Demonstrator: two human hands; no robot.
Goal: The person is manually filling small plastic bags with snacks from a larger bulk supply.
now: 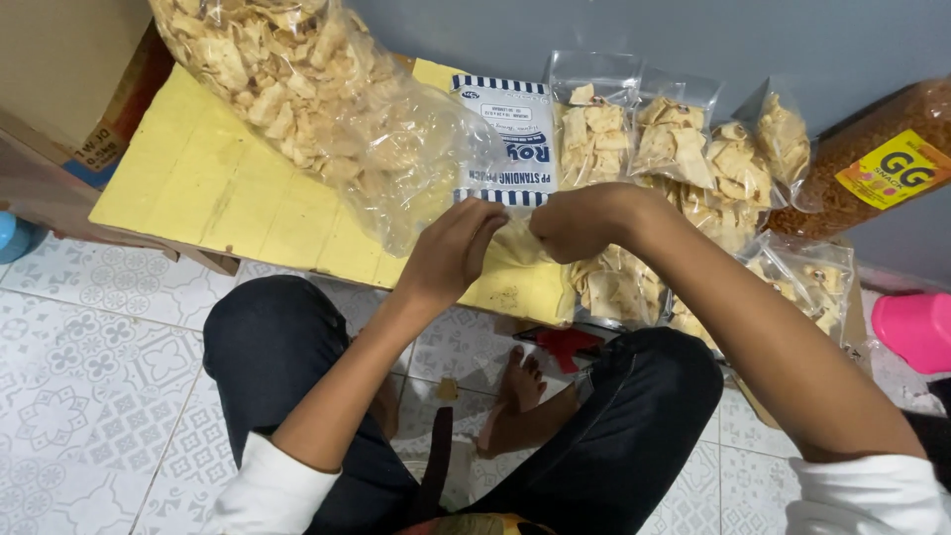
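Crackers, pale, flat and ragged-edged, fill nearly everything here. The landmark is the yellow board (213,188), a matte rectangular slab scored with a faint grid, lying on the patterned white floor tiles (89,386) against a grey wall.

On the board's far left part lies a large clear plastic sack (317,94), crinkled and glossy, bulging with crackers; its slack mouth trails toward the board's near edge. At the board's far edge, right of the sack, a flat packet of pouches (507,129) with a blue-and-white striped header lies face up. Off the board's right end stand several small clear pouches (684,149), already holding crackers, packed close together; more lie nearer the person's knee. Further right of the board leans a long bag of reddish-brown snacks (872,159) with a yellow label, and a pink plastic tub (916,327) sits on the floor beyond it. A brown cardboard box (59,69) sits past the board's left end.

At the board's near right corner, the left hand (451,250) and right hand (580,220) meet over a small clear pouch (517,241). Both are curled shut, pinching its thin, wrinkled film between fingers and thumb, one at either side. The pouch is mostly hidden between them, so its contents cannot be made out.
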